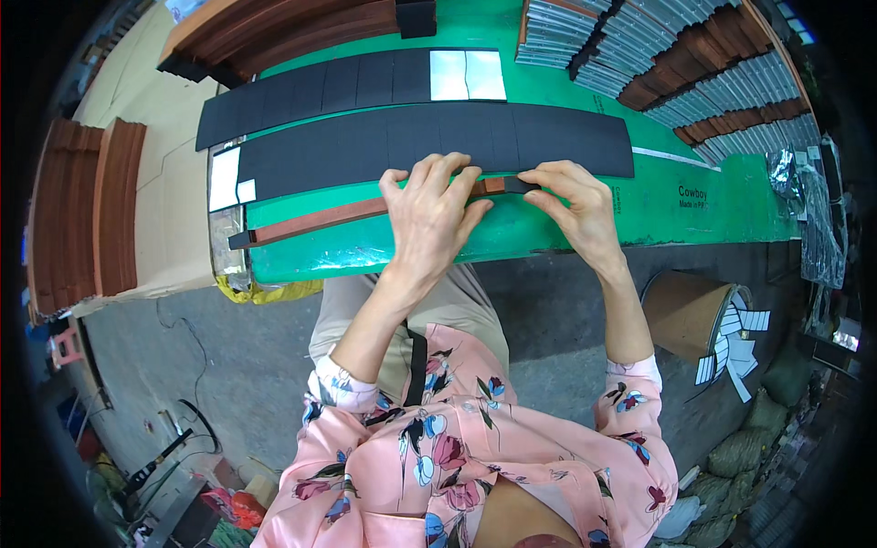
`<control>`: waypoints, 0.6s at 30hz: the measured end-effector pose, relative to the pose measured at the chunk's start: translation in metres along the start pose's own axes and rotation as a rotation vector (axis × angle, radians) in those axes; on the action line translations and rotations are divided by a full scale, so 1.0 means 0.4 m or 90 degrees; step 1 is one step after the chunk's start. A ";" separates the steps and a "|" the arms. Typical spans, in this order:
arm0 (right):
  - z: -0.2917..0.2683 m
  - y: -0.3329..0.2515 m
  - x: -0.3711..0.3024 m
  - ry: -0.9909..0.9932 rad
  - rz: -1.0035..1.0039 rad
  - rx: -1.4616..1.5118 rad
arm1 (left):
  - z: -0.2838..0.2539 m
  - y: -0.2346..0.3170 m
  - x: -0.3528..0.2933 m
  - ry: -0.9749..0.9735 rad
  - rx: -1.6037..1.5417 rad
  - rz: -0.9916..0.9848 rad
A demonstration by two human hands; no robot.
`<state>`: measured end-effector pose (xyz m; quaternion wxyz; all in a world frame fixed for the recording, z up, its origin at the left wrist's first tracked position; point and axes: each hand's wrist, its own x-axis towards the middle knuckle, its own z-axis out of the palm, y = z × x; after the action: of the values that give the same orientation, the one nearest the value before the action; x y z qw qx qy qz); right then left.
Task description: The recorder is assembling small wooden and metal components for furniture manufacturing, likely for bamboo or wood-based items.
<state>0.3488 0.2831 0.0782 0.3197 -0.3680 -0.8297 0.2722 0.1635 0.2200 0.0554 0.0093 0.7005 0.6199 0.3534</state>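
A long, thin reddish-brown wooden strip (320, 221) lies along the near side of the green table cover (548, 233). My left hand (425, 210) is closed over the strip right of its middle. At its right end, my right hand (582, 208) pinches a small black pad (519, 184) between thumb and fingers. Another black pad (241, 240) covers the left end. Just beyond my hands lies a long black sheet (393, 146) cut into sections, with white backing bared at its left. Behind it is a second cut black sheet (320, 87), its white backing (468, 75) showing at the right.
Brown strips are stacked at the far left (301, 36) and on the left board (68, 215). Silver and brown strips (676, 73) fill the far right. Clear plastic (822, 219) hangs off the right end. A brown drum (681, 315) with white scraps stands on the floor.
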 end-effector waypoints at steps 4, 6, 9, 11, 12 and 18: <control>0.011 0.017 0.012 -0.010 -0.064 -0.105 | 0.041 0.001 0.000 -0.008 -0.033 -0.035; 0.014 0.018 0.019 -0.011 -0.063 -0.106 | 0.052 0.001 -0.002 0.017 -0.042 -0.068; 0.016 0.022 0.026 -0.015 -0.066 -0.112 | 0.059 0.001 0.000 0.017 -0.046 -0.088; 0.015 0.029 0.028 -0.020 -0.069 -0.118 | 0.059 0.005 0.004 0.013 -0.055 -0.091; 0.016 0.032 0.029 -0.023 -0.082 -0.120 | 0.056 0.007 0.005 0.010 -0.062 -0.094; 0.022 0.041 0.033 -0.032 -0.107 -0.127 | 0.052 0.011 0.010 0.013 -0.073 -0.115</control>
<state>0.3424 0.3012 0.0657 0.2822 -0.3200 -0.8883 0.1698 0.1776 0.2311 0.0437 0.0747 0.6366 0.6591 0.3933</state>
